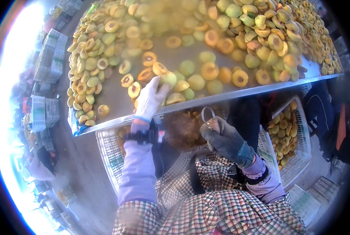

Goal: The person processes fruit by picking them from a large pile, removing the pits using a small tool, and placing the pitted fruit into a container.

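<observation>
Right hand [226,139] in dark grimy glove, nearest camera: fingers clenched round metal loop-bladed pitting tool [208,114], loop up, below near edge of steel sorting table [261,91]. Left hand [149,100] in white glove, fingers curled over pale yellow-green halved peach [169,79] at near edge, probably drawing it in. White slatted plastic crate [300,129] under right corner catches fruit.

Looks like an outdoor fruit-processing yard, the kind where stone fruit gets halved and pitted in bulk, not anybody's kitchen. There's a big metal sorting table [116,94] heaped with cut yellow-orange fruit halves [261,35], white plastic crates [300,156] of more fruit sit under and beside it, and empty crates [49,58] are stacked up on the bare concrete ground [81,168] off to the left. The worker wears work gloves, sleeve covers and a checked apron, and bright daylight washes out the left side.
</observation>
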`<state>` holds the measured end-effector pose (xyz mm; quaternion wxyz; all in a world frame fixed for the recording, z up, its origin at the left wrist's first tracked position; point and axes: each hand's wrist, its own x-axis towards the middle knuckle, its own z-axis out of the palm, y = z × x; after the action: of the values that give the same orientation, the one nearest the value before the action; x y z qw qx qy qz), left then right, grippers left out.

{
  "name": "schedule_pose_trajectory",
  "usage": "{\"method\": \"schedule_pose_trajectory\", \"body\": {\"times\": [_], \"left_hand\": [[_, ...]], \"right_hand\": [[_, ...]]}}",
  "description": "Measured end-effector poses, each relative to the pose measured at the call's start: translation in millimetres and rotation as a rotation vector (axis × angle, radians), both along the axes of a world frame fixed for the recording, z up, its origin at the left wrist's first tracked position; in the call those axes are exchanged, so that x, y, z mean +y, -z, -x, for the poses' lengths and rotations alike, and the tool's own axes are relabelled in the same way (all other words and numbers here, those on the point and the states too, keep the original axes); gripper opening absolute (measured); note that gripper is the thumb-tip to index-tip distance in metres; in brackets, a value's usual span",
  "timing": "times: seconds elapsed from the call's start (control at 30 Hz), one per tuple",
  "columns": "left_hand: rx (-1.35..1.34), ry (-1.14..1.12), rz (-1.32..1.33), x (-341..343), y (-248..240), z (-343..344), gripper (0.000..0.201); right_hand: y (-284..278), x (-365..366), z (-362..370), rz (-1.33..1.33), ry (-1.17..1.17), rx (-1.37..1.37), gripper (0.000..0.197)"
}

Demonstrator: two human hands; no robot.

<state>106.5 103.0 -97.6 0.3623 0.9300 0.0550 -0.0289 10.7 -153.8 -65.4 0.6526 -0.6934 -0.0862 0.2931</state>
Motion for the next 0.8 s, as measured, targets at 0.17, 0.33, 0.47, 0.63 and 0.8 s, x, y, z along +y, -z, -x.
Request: {"method": "schedule_pose_trajectory", "body": {"times": [0.17,0.33,0.47,0.63,0.8], "left_hand": [[-0.394,0.28,0.385,-43,-62,55,0.042],[-0.329,0.271,0.56,-63,-83,88,0.058],[-0.146,0.126,1.469,-79,-75,97,0.056],[-0.01,-0.046,1.605,-95,-82,97,0.054],[-0.051,-0.128,1.501,-101,-96,101,0.05]], "right_hand": [[-36,10,2,-0.203,0.212,0.331,0.018],[-40,14,8,-0.047,0.154,-0.062,0.021],[-33,20,17,-0.104,0.138,-0.231,0.024],[-41,18,25,-0.126,0.15,-0.088,0.029],[-51,11,19,-0.012,0.117,-0.136,0.025]]}}
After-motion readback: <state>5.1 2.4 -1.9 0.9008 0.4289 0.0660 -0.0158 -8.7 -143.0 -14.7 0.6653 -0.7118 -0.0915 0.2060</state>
